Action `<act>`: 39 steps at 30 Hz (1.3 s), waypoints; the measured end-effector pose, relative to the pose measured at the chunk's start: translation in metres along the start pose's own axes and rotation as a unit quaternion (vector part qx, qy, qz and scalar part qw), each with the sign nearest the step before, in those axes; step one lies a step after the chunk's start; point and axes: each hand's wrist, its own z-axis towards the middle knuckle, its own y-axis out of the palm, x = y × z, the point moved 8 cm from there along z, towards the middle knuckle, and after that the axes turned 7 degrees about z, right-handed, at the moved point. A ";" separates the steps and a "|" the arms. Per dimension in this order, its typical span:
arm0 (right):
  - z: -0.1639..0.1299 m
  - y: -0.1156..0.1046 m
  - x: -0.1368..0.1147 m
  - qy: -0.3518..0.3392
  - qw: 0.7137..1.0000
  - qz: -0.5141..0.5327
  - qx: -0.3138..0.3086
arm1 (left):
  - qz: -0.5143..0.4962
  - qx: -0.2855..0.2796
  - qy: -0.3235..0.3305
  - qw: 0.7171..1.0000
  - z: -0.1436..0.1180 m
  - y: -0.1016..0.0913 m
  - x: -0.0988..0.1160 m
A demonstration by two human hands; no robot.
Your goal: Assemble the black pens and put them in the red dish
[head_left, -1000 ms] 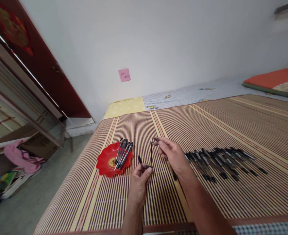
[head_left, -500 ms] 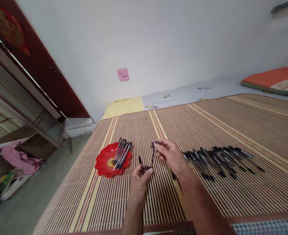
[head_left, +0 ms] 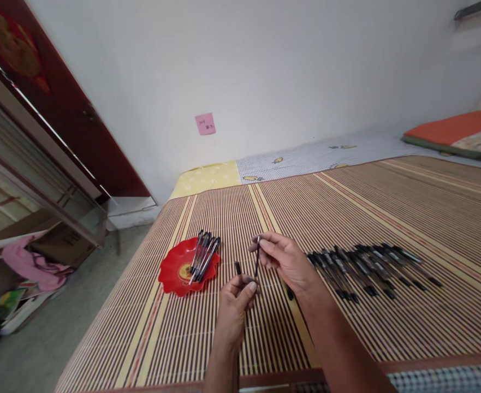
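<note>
Between my two hands stands a slim dark pen refill (head_left: 257, 261), nearly upright, with a pale tip at its top. My right hand (head_left: 283, 259) is closed, pinching its upper end between thumb and fingertips. Lower down, my left hand (head_left: 235, 303) is closed around its bottom end. A short black piece, like a pen cap (head_left: 237, 267), sticks up from the left fingers; its lower part is hidden. Left of my hands, several pens (head_left: 205, 256) lie together on a scalloped red plate (head_left: 168, 267).
Many black pens (head_left: 355, 270) lie in a slanting row on the striped mat (head_left: 207, 349), right of my right forearm. One more dark pen end (head_left: 290, 293) shows beside that wrist. Beyond the mat are a patterned sheet (head_left: 297, 158) and a wall with a pink note (head_left: 205, 124).
Both hands keep their grip in almost the same place. The left hand and the black piece have shifted slightly to the right.
</note>
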 end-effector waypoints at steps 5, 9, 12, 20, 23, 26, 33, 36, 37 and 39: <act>0.000 -0.004 -0.002 -0.004 1.000 0.001 0.020 | -0.015 -0.002 -0.004 1.000 0.000 0.001 -0.001; 0.000 -0.008 -0.005 -0.008 0.999 -0.025 0.020 | -0.004 -0.001 0.003 1.000 0.001 0.001 -0.001; 0.001 -0.011 -0.008 -0.017 0.999 -0.044 0.021 | 0.000 -0.004 0.007 1.000 0.001 0.000 -0.002; 0.002 -0.020 -0.009 -0.036 0.996 -0.039 0.070 | 0.024 -0.030 0.011 0.999 0.000 0.005 -0.002; 0.000 -0.030 -0.015 -0.055 0.991 -0.006 0.119 | 0.024 -0.049 0.028 0.998 -0.002 0.010 0.003; -0.003 -0.042 -0.025 -0.088 0.979 0.049 0.179 | 0.027 -0.062 0.033 0.997 -0.003 0.013 0.005; -0.006 -0.044 -0.037 -0.155 0.960 0.091 0.214 | 0.091 -0.082 0.050 0.991 -0.004 0.016 0.009; -0.006 -0.042 -0.036 -0.158 0.960 0.092 0.214 | 0.109 -0.085 0.051 0.989 -0.003 0.017 0.011; -0.006 -0.041 -0.036 -0.156 0.960 0.095 0.213 | 0.112 -0.087 0.051 0.989 -0.003 0.017 0.011; -0.006 -0.041 -0.037 -0.152 0.961 0.093 0.210 | 0.115 -0.091 0.051 0.988 -0.003 0.017 0.011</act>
